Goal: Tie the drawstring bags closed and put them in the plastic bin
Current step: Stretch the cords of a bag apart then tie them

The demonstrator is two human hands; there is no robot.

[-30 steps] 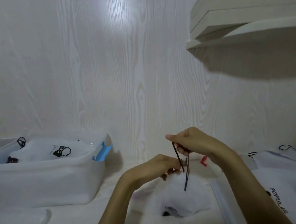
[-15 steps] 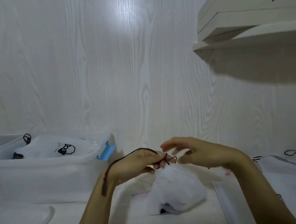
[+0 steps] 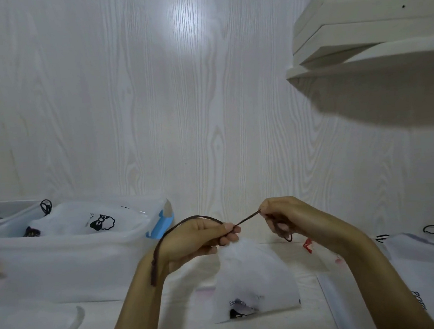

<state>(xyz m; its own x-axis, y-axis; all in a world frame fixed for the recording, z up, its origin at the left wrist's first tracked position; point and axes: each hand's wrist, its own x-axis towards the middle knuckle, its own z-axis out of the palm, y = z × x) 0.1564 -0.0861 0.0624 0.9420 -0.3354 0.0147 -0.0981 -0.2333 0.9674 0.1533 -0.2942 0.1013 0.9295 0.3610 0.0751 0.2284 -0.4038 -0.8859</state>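
While the white drawstring bag (image 3: 254,277) stood on the worktop (image 3: 185,318) just below the hands, its gathered neck was held up between them by the dark brown cord (image 3: 245,220). The left hand (image 3: 200,238) was seen with its grip closed, fingers curled and pinching the cord at the neck, the loose end being draped back over the wrist. The right hand (image 3: 289,217) was likewise closed round the other end, which was drawn taut between the two. The bag was judged light, soft and easily crumpled, its fabric thin and possibly slippery, so it would best be taken hold of by the cinched neck or the cord, not the body. Farther left, the plastic bin (image 3: 71,267) was seen with a tied bag (image 3: 91,219) already inside.
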